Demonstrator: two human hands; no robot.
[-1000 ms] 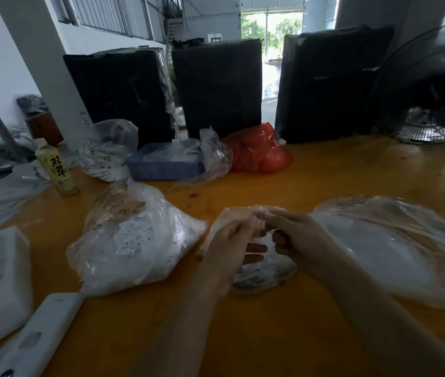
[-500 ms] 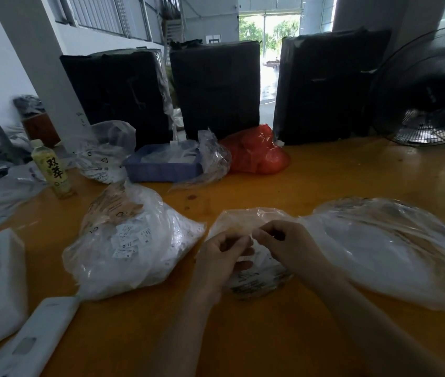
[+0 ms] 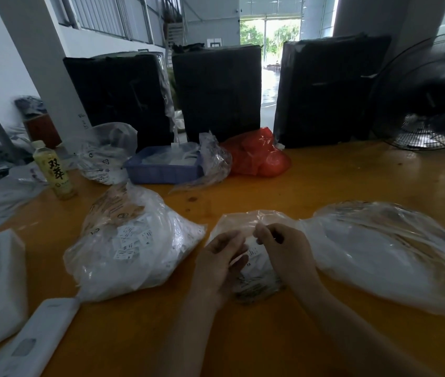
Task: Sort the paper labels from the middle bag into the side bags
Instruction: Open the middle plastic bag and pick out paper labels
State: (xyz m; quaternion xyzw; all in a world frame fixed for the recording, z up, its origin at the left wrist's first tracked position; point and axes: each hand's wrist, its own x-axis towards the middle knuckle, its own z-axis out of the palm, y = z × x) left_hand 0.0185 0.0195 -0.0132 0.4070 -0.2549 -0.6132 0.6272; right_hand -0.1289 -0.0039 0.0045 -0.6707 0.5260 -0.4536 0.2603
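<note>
Near the table's front edge: sorting unfinished.
Your hands, left (image 3: 220,257) and right (image 3: 284,247), pinch labels (image 3: 255,253) in the middle bag (image 3: 254,284); both side bags, left (image 3: 134,248) and right (image 3: 384,248), already hold labels.

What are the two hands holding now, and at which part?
Both hands, left and right, pinch the middle bag at its upper plastic, near the opening. Whether a label is also pinched cannot be told.

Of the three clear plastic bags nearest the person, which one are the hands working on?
The small middle bag; left hand and right hand are on it. The left bag and right bag lie untouched.
</note>
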